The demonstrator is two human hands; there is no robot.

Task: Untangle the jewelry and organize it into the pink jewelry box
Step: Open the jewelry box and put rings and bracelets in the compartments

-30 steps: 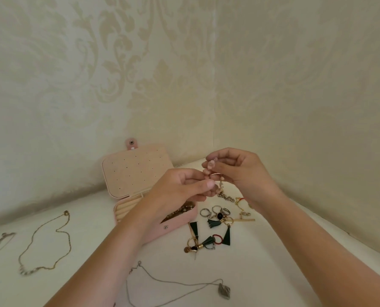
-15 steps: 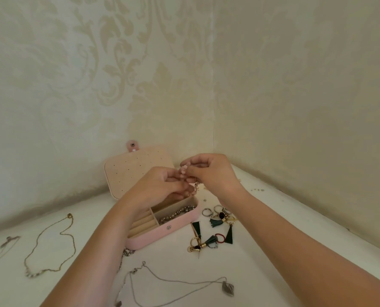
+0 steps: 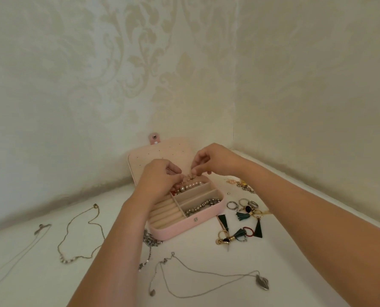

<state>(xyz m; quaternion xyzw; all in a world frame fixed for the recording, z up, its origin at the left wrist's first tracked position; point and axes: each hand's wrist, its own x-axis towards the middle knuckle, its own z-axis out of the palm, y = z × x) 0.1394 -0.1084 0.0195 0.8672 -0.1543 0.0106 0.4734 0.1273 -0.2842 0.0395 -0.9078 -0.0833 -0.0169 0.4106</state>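
Note:
The pink jewelry box [image 3: 206, 220] stands open in the corner, its dotted lid [image 3: 160, 154] leaning back. A pearl string [image 3: 190, 186] lies in the rear compartment and a silver bracelet [image 3: 201, 206] in the front one. My left hand [image 3: 160, 180] and my right hand [image 3: 213, 159] hover over the rear compartment, each pinching one end of a small gold chain piece [image 3: 190, 177] stretched between the fingertips just above the pearls.
Rings and green tassel earrings [image 3: 244, 220] lie right of the box. A gold necklace [image 3: 82, 235] and a thin silver one [image 3: 40, 228] lie at the left. A silver pendant necklace [image 3: 206, 275] sits in front. More small pieces [image 3: 243, 185] sit by the right wall.
Both hands moved left and down from above the ring pile to over the box's rear compartment, carrying the small chain piece with them. The view shifted, showing the box interior.

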